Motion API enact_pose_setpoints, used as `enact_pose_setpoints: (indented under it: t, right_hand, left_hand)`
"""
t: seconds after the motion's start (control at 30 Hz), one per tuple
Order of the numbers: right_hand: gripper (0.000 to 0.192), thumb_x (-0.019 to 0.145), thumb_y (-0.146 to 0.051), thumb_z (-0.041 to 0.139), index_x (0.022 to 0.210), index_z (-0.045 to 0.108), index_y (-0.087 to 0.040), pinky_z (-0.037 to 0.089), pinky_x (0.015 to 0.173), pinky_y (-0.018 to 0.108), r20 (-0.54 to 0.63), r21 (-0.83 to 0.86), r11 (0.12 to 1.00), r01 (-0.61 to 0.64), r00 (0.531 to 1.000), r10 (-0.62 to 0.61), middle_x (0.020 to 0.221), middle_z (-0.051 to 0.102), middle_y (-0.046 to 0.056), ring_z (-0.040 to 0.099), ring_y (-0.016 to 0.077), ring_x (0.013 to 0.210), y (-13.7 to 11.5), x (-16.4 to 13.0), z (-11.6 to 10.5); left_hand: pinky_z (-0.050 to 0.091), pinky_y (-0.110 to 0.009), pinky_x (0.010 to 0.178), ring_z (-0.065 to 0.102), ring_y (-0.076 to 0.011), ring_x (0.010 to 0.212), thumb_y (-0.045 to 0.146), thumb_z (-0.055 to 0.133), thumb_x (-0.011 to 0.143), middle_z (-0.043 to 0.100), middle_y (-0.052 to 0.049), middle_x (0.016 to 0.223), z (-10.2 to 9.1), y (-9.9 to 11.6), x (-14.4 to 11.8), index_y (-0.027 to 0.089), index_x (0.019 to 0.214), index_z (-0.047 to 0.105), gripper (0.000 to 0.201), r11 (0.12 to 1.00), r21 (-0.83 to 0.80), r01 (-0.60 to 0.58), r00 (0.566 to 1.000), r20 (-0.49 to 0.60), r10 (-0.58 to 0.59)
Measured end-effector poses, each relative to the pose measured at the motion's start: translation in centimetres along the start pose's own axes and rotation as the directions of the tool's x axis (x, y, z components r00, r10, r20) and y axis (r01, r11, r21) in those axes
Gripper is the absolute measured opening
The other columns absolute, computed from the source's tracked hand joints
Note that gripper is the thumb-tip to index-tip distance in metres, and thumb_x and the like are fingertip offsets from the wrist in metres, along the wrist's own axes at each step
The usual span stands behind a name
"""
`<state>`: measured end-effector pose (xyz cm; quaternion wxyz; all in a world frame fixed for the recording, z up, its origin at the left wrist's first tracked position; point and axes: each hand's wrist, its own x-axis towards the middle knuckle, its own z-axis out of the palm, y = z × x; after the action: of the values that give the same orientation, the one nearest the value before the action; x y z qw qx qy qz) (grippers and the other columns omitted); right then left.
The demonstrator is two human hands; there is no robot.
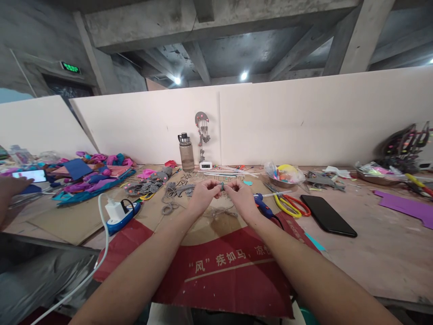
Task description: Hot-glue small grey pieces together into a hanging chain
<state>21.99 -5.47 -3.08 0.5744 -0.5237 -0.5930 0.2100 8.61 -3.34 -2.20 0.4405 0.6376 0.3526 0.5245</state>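
Observation:
My left hand [202,195] and my right hand [239,197] meet above the middle of the table, fingertips pinched together on a small grey-green craft piece [221,185]. Both forearms stretch forward over a flattened red and brown cardboard sheet [219,266] that covers the table in front of me. Grey felt cutouts [176,192] lie just left of my left hand. A blue glue gun [264,203] rests right of my right hand, close to my wrist.
Yellow and red scissors [291,205] and a black phone [327,215] lie to the right. A power strip with charger [120,212] sits left, its white cable trailing down. A water bottle [186,152] stands at the white partition. Another person's hand [10,187] is at far left.

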Motion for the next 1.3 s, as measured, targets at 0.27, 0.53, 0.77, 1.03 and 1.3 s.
enact_pose_setpoints:
  t: [0.27,0.53,0.77,1.03,1.3]
  right_hand:
    - [0.018,0.074,-0.033,0.057,0.085,0.055,-0.020,0.030,0.052,0.025,-0.050,-0.063,0.993,0.102,0.993,-0.105,0.057,0.043,-0.006,0.041,0.0125,0.053,-0.2,-0.3,0.2]
    - [0.014,0.073,-0.028,0.052,0.078,0.062,-0.018,0.032,0.056,0.025,-0.022,-0.171,0.977,0.132,0.990,-0.137,0.065,0.055,0.000,0.044,0.0132,0.058,-0.6,-0.7,0.3]
    - [0.012,0.073,-0.030,0.049,0.070,0.054,-0.019,0.031,0.052,0.024,0.008,-0.031,0.999,0.034,0.999,-0.034,0.062,0.052,-0.002,0.041,0.0122,0.056,0.3,0.0,0.0]
    - [0.011,0.072,-0.029,0.049,0.071,0.053,-0.019,0.031,0.051,0.024,0.043,-0.034,0.998,0.059,0.997,-0.058,0.059,0.049,-0.003,0.040,0.0117,0.054,0.4,-0.1,-0.2]
    - [0.010,0.073,-0.028,0.049,0.071,0.054,-0.020,0.032,0.052,0.024,0.059,-0.097,0.989,0.112,0.992,-0.107,0.060,0.053,-0.002,0.042,0.0121,0.053,-0.2,-0.8,0.1]
  left_hand:
    - [0.039,-0.021,0.051,0.046,-0.0075,0.048,0.022,0.056,0.069,0.054,0.004,0.052,-0.2,-0.3,0.2,0.015,0.073,0.058,0.009,0.999,0.047,-0.015,1.000,0.017,0.014]
    - [0.034,-0.020,0.048,0.043,-0.0067,0.045,0.019,0.057,0.067,0.051,0.005,0.049,0.0,-0.4,0.1,0.014,0.069,0.058,0.005,1.000,0.008,-0.003,0.999,0.040,0.003]
    - [0.040,-0.022,0.054,0.050,-0.0086,0.054,0.031,0.066,0.071,0.059,-0.001,0.061,-0.4,-0.7,0.3,0.011,0.084,0.065,0.024,0.987,-0.155,0.044,0.980,0.197,-0.013]
    - [0.042,-0.022,0.052,0.052,-0.0083,0.053,0.030,0.069,0.069,0.059,-0.001,0.061,-0.5,-0.4,0.1,0.010,0.083,0.063,0.024,0.981,-0.166,0.101,0.976,0.207,-0.066]
    - [0.039,-0.019,0.044,0.048,-0.0064,0.043,0.020,0.062,0.067,0.056,0.002,0.050,-0.2,-0.2,0.1,0.013,0.069,0.057,0.009,0.993,-0.088,0.074,0.992,0.109,-0.064]
